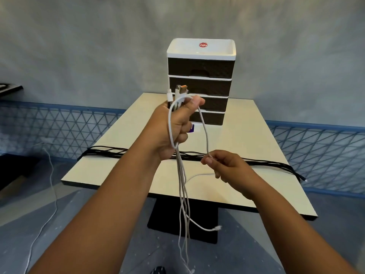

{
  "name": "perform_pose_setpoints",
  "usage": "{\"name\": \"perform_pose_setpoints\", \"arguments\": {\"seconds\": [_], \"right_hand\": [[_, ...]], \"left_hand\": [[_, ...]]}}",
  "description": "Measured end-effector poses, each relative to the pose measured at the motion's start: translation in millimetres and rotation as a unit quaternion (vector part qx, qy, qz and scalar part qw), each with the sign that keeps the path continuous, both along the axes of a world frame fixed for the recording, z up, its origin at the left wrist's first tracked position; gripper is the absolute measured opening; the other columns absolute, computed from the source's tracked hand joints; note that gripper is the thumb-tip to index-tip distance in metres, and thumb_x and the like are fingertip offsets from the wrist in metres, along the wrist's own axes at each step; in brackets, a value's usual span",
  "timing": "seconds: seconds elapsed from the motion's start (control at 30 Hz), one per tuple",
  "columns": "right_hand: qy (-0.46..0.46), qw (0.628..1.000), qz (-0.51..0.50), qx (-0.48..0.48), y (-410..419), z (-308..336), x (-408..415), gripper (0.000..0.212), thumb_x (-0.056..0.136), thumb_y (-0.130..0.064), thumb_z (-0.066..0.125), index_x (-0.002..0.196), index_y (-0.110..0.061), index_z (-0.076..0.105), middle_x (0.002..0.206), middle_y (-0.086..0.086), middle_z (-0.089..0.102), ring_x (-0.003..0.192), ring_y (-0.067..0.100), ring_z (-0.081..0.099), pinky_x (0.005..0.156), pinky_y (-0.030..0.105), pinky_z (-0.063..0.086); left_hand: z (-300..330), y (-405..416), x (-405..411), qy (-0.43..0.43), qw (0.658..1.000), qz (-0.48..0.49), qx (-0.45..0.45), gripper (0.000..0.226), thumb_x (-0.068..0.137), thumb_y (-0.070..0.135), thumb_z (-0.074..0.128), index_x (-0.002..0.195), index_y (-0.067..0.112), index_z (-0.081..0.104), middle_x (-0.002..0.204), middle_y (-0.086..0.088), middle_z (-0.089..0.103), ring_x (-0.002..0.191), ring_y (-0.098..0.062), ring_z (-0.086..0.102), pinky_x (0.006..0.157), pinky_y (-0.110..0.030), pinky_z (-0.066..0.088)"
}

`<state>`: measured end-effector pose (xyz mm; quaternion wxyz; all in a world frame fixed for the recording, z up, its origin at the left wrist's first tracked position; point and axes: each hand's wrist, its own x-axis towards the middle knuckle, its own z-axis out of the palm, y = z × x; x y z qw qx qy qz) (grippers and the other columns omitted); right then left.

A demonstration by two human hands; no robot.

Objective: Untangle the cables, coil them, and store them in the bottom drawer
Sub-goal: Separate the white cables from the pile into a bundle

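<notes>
Clamping the white cables (182, 186) upright in my left hand (173, 127) so their plugs stay sorted, I pinch one strand with my right hand (221, 165) above the table (246, 135), before the closed bottom drawer (207, 118).

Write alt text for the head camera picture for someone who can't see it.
The left hand grips a bunch of white cables by their plugs while the right hand pinches one strand. Behind, black cables lie across a table with a closed drawer unit.
</notes>
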<state>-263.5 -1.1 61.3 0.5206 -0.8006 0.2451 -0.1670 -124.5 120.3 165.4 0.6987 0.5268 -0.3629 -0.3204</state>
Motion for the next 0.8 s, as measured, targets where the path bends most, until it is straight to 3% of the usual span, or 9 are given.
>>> {"name": "perform_pose_setpoints", "arguments": {"seconds": [0.07, 0.13, 0.23, 0.33, 0.43, 0.57, 0.63, 0.7, 0.8], "right_hand": [[0.059, 0.989, -0.032, -0.132, -6, -10, 1, 0.023, 0.095, -0.046, 0.053, 0.104, -0.033, 0.069, 0.094, -0.019, 0.068, 0.079, 0.015, 0.059, 0.074, 0.034, 0.052], [0.117, 0.972, -0.049, -0.198, -11, -16, -2, 0.026, 0.097, -0.046, 0.048, 0.106, -0.031, 0.068, 0.101, -0.014, 0.069, 0.08, 0.012, 0.062, 0.078, 0.036, 0.054], [0.181, 0.975, -0.016, -0.128, -8, -24, -10, 0.029, 0.101, -0.042, 0.043, 0.101, -0.025, 0.066, 0.09, -0.009, 0.072, 0.058, 0.02, 0.066, 0.071, 0.036, 0.056], [0.18, 0.982, 0.058, -0.005, 2, -30, -18, 0.036, 0.103, -0.041, 0.039, 0.101, -0.016, 0.065, 0.077, 0.004, 0.073, 0.054, 0.032, 0.059, 0.058, 0.033, 0.051], [0.191, 0.974, 0.117, 0.044, 11, -40, -23, 0.043, 0.104, -0.04, 0.036, 0.1, -0.007, 0.063, 0.061, 0.01, 0.062, 0.045, 0.022, 0.045, 0.046, 0.024, 0.038], [0.187, 0.972, 0.119, 0.084, 17, -61, -26, 0.047, 0.105, -0.038, 0.034, 0.094, -0.003, 0.063, 0.052, 0.007, 0.049, 0.041, 0.014, 0.035, 0.045, 0.025, 0.03], [0.229, 0.958, 0.129, 0.118, 17, -72, -29, 0.044, 0.105, -0.037, 0.035, 0.089, -0.007, 0.064, 0.052, 0.007, 0.046, 0.041, 0.014, 0.029, 0.043, 0.024, 0.025], [0.29, 0.936, 0.146, 0.136, 21, -83, -31, 0.042, 0.104, -0.037, 0.037, 0.086, -0.01, 0.063, 0.051, 0.006, 0.043, 0.041, 0.015, 0.024, 0.041, 0.023, 0.021], [0.326, 0.924, 0.151, 0.134, 28, -102, -31, 0.042, 0.105, -0.036, 0.034, 0.084, -0.01, 0.061, 0.046, 0.003, 0.047, 0.034, 0.013, 0.028, 0.039, 0.023, 0.024]], "left_hand": [[7, 3, 3, 0.013, 1.0, 0.007, -0.014, 0.016, 0.096, 0.026, 0.058, 0.099, 0.014, 0.067, 0.049, 0.008, 0.036, 0.042, -0.004, 0.027, 0.037, -0.016, 0.023], [14, 5, 8, 0.023, 0.999, 0.016, -0.03, 0.016, 0.096, 0.027, 0.057, 0.099, 0.014, 0.066, 0.049, 0.009, 0.034, 0.041, -0.003, 0.027, 0.036, -0.015, 0.024], [23, 11, 18, 0.031, 0.998, 0.025, -0.054, 0.016, 0.096, 0.028, 0.058, 0.102, 0.015, 0.066, 0.05, 0.009, 0.033, 0.041, -0.003, 0.027, 0.035, -0.015, 0.026], [24, 12, 21, 0.013, 0.999, 0.025, -0.042, 0.018, 0.096, 0.022, 0.059, 0.11, 0.012, 0.065, 0.049, 0.01, 0.038, 0.041, -0.003, 0.03, 0.036, -0.015, 0.028], [25, 11, 24, -0.038, 0.999, 0.012, -0.002, 0.029, 0.096, 0.005, 0.055, 0.123, 0.015, 0.059, 0.051, 0.007, 0.045, 0.043, -0.005, 0.033, 0.039, -0.017, 0.031], [26, 15, 36, -0.138, 0.987, -0.021, 0.078, 0.045, 0.092, -0.006, 0.05, 0.131, 0.016, 0.054, 0.058, 0.001, 0.048, 0.048, -0.008, 0.037, 0.042, -0.02, 0.034], [26, 17, 39, -0.165, 0.982, -0.008, 0.096, 0.047, 0.09, -0.009, 0.05, 0.129, 0.016, 0.056, 0.056, 0.004, 0.044, 0.047, -0.007, 0.034, 0.042, -0.02, 0.031], [27, 19, 43, -0.146, 0.986, 0.007, 0.081, 0.041, 0.091, -0.005, 0.052, 0.128, 0.014, 0.057, 0.052, 0.009, 0.04, 0.045, -0.005, 0.031, 0.041, -0.019, 0.029], [29, 21, 45, -0.117, 0.991, 0.018, 0.065, 0.025, 0.099, 0.02, 0.054, 0.121, 0.01, 0.059, 0.054, 0.009, 0.034, 0.048, -0.006, 0.026, 0.042, -0.019, 0.025]]}}
